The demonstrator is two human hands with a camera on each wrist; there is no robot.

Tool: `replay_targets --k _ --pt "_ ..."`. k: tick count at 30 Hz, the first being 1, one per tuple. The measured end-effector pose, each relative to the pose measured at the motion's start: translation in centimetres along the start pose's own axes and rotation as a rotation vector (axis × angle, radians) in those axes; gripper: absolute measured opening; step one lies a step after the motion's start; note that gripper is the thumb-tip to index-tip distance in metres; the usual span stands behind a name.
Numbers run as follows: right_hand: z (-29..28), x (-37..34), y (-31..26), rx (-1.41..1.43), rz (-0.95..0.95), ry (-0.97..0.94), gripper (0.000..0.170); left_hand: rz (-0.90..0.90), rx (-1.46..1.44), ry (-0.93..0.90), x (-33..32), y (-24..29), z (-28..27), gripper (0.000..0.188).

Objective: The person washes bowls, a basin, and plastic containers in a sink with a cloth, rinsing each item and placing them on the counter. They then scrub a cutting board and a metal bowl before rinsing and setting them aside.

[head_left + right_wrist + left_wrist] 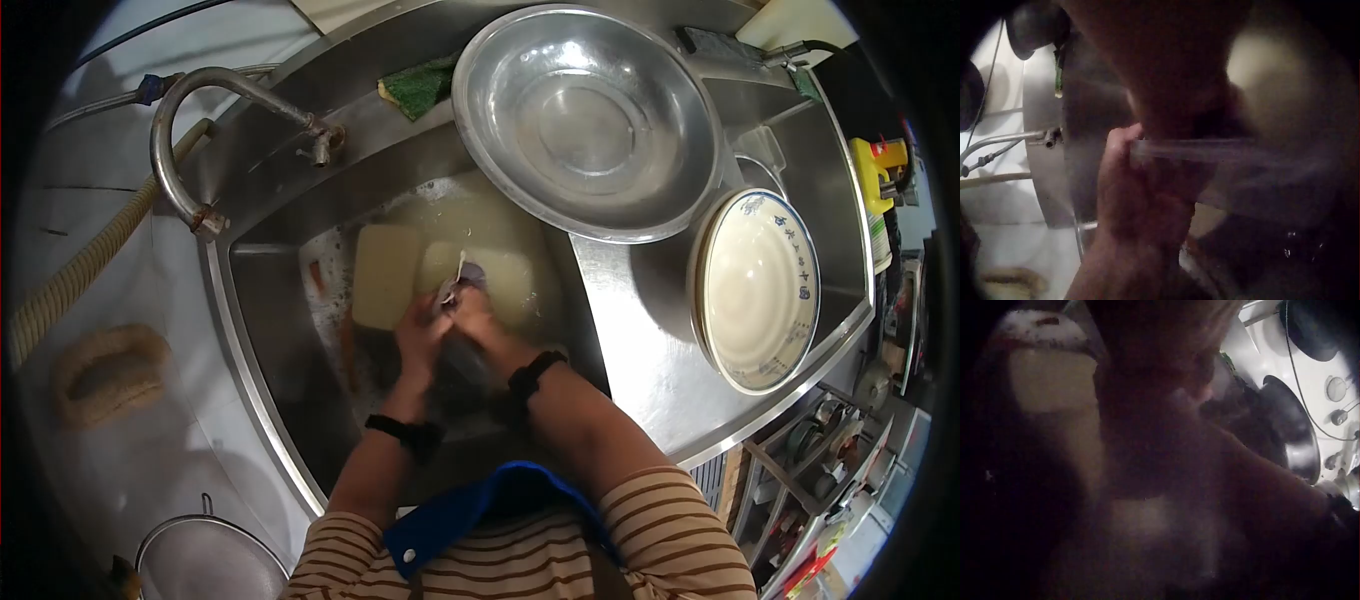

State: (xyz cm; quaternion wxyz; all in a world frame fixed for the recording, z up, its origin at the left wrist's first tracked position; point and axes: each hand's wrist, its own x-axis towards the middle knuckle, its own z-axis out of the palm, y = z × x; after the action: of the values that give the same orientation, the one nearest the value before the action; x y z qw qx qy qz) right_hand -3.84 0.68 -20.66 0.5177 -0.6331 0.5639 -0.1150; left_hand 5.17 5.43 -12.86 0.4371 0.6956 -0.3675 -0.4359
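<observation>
Over the cloudy water in the sink, my two hands are close together. My left hand and my right hand both grip a small, limp purplish-grey piece with a white edge; its kind cannot be told. In the right wrist view a pale translucent streak runs from beside the left thumb. A pale rectangular slab lies left of the hands in the water, and another pale slab lies under them. The left wrist view is dark, with the fingers mostly hidden.
A large steel basin sits at the back right, beside stacked cream bowls. A green scouring sponge lies on the back ledge. The curved faucet stands at the left, and a mesh strainer at the lower left.
</observation>
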Motion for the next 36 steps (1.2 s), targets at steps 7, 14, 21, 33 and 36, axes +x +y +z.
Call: replay_targets --k 7,14,21,33,36 --pt "-2.7 -1.8 -3.9 -0.246 0.005 -0.347 0.037 -0.656 -0.532 -0.079 3.0 -1.5 -3.2 0.030" --pt "1.2 0.9 -0.7 -0.323 -0.313 0.255 0.030 -0.307 -0.455 -0.133 0.9 1.5 -1.9 0.027" --pt "-4.9 2.9 -1.0 0.485 0.026 0.140 0.022 -0.234 -0.387 0.185 -0.9 -2.9 -3.4 0.045" --pt "-1.8 0.6 5.8 -0.251 0.422 0.563 0.030 0.584 1.141 -0.536 4.0 -5.8 -3.9 0.020" --pt "-2.6 -0.5 3.5 0.063 0.418 0.396 0.026 0.441 1.030 -0.374 3.4 -6.9 -3.9 0.014"
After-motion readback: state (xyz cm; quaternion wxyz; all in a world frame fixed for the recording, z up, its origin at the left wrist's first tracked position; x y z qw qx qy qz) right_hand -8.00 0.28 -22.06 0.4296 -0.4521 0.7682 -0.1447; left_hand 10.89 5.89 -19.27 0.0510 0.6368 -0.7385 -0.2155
